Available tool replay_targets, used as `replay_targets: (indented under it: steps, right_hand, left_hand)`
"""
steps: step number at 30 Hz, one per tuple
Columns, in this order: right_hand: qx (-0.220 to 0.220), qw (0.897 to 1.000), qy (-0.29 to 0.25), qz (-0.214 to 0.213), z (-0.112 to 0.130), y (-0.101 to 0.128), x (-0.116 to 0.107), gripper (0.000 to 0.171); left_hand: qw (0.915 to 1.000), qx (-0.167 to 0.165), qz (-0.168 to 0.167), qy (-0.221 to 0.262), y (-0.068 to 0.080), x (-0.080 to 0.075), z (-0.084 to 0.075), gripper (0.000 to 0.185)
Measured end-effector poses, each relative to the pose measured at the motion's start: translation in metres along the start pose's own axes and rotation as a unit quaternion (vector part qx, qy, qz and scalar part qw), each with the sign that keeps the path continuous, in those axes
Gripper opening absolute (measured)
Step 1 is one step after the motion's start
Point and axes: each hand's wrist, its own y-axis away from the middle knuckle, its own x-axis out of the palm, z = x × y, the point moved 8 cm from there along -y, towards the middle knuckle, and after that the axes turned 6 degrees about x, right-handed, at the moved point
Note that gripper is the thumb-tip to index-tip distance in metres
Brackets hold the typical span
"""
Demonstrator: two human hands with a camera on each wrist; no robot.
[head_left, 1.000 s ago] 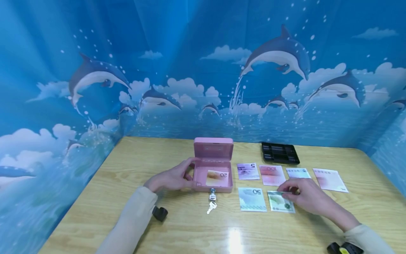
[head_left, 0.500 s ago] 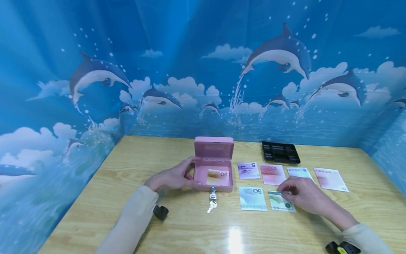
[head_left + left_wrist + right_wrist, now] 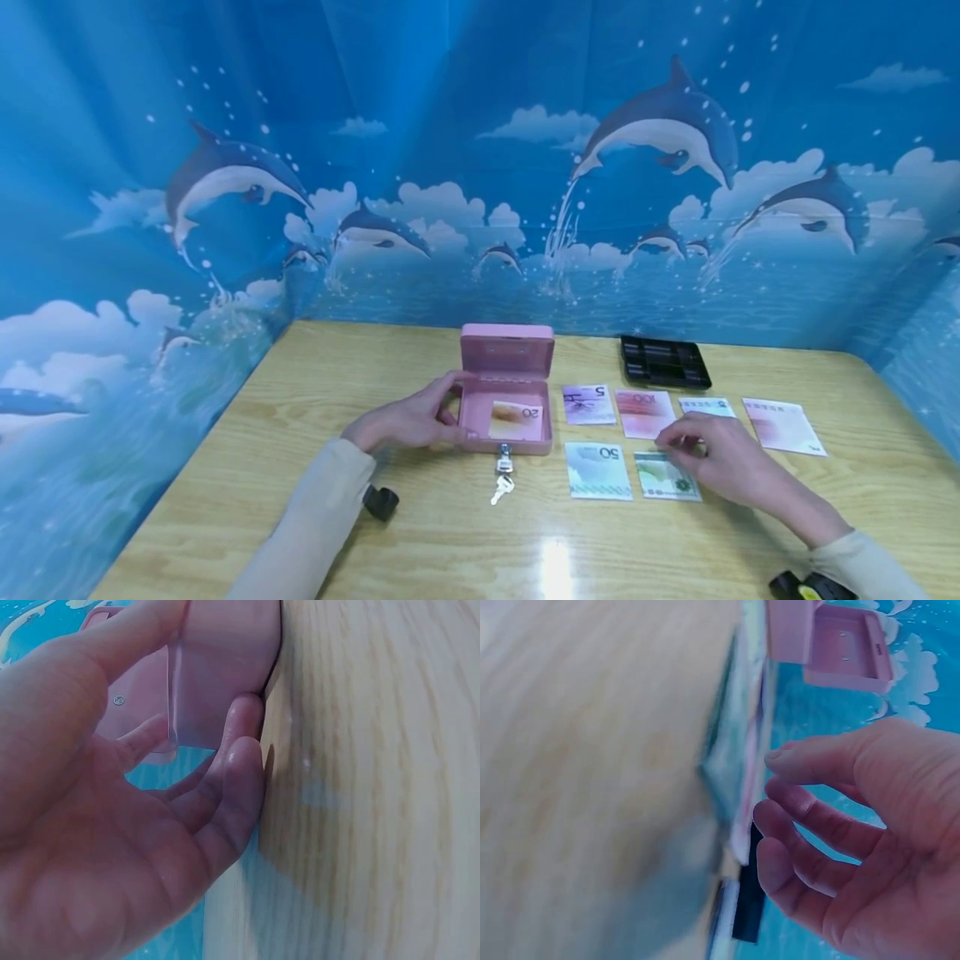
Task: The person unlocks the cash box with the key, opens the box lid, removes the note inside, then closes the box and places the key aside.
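Far left on my feed, the left hand [image 3: 412,421] grips the pink box [image 3: 528,447] by its left end, thumb and bent fingers against it. The lid stands up on the far side; a 20 note [image 3: 517,421] lies inside. Keys [image 3: 503,487] hang at the near wall. Moving right, I've got the 5 note [image 3: 588,405] far, the 50 note [image 3: 597,472] near, then the red note [image 3: 645,414]. Now the green note [image 3: 666,482], flat on the table, right hand [image 3: 723,458] over its far edge: fingers loosely curved, thumb apart, holding nothing. A pinkish note [image 3: 785,427] lies farthest right.
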Motion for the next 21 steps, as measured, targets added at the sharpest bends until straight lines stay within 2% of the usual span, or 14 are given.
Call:
replay_targets:
  steps: [6, 9, 12, 21]
  right_hand:
    - [-0.022, 0.999, -0.026, -0.029, 0.016, -0.005, -0.011, 0.017]
    - [-0.014, 0.998, -0.05, -0.022, 0.024, -0.01, -0.011, 0.011]
    - [-0.008, 0.997, -0.07, -0.005, 0.032, -0.014, -0.007, 0.011]
    - [-0.031, 0.993, -0.111, 0.014, 0.057, -0.025, -0.001, 0.015]
  left_hand:
    - [1.0, 0.001, -0.002, -0.006, 0.0, 0.0, 0.0, 0.088]
    - [1.0, 0.001, -0.001, -0.001, 0.0, 0.0, 0.0, 0.088]
    - [1.0, 0.001, 0.0, 0.003, 0.0, 0.001, 0.0, 0.089]
    - [1.0, -0.001, 0.0, -0.002, -0.001, 0.001, 0.0, 0.091]
